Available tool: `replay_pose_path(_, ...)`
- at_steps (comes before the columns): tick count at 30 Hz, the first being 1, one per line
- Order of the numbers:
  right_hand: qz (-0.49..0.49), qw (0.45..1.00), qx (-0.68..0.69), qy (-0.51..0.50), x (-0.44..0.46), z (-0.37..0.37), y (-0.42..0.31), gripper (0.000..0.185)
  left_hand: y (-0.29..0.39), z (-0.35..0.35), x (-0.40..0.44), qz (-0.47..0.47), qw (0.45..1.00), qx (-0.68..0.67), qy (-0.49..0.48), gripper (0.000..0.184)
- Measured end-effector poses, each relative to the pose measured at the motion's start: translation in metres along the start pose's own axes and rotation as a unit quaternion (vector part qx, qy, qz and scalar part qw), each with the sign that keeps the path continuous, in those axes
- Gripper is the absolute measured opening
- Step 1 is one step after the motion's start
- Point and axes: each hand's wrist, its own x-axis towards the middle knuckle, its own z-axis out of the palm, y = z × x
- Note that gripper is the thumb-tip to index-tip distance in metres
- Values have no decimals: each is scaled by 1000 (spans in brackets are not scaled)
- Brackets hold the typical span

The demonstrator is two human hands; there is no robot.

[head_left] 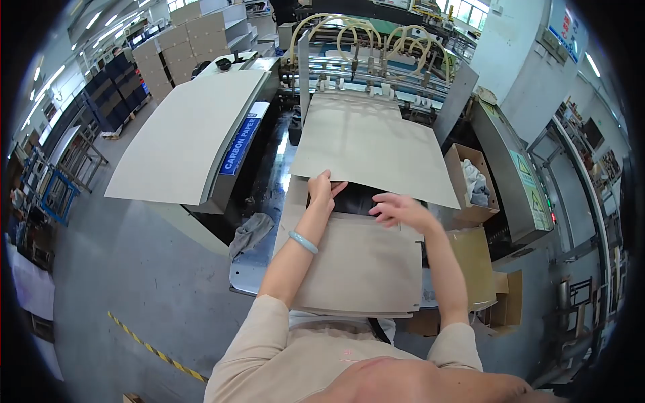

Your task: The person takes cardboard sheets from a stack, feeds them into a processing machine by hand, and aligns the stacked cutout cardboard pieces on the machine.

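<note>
A large grey cardboard sheet lies towards the machine, its near edge raised over a dark gap. My left hand, with a pale blue bangle on the wrist, pinches that near edge, thumb above and fingers below. To the right, my right hand hovers by the dark gap with loosely curled fingers apart and nothing in them. Closer to my body rests a stack of smaller grey boards, beneath my forearms.
Ahead stands a machine with yellow hoses and metal bars. Another grey board stack is at left, beside a blue "CARBON PAPER" label. A grey rag lies on the metal table. Cloths fill a cardboard box at right.
</note>
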Motion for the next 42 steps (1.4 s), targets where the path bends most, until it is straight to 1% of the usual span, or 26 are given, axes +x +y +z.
replay_pose_path(1,29,999,32,13,1,10,8,45,-4,-1,3,0,1000,-1,6,35)
replay_pose_path(2,29,999,34,16,6,14,19,45,-7,-2,6,0,1000,-2,11,34)
replay_pose_path(3,25,985,167,38,14,15,30,43,-9,-2,7,1,1000,-3,15,34)
replay_pose_path(4,19,953,298,59,21,15,39,42,-10,-1,9,2,1000,-4,20,33)
replay_pose_path(5,18,952,300,62,27,12,46,42,-11,-2,9,1,1000,-2,17,33)
replay_pose_path(7,-5,903,414,118,41,4,54,36,-13,-5,9,-7,1000,2,29,33)
replay_pose_path(9,-30,836,520,170,54,-3,62,31,-13,-10,9,-12,999,6,41,33)
replay_pose_path(14,-66,850,485,195,68,1,79,22,-14,-19,11,-22,1000,-2,-7,31)
replay_pose_path(19,-71,862,453,215,69,4,78,16,-16,-20,11,-37,999,-34,-11,31)
replay_pose_path(24,-67,860,456,220,66,2,73,13,-15,-21,9,-41,998,-42,-34,33)
replay_pose_path(30,-53,887,388,245,60,-1,47,14,-14,-22,8,-51,997,-43,-41,34)
replay_pose_path(34,-52,897,326,294,64,-2,36,17,-16,-25,12,-62,995,-43,-66,33)
replay_pose_path(39,-55,911,307,270,76,-10,33,21,-14,-24,9,-65,992,-50,-92,34)
replay_pose_path(42,-51,908,313,275,85,-16,34,21,-17,-24,8,-66,993,-42,-93,35)
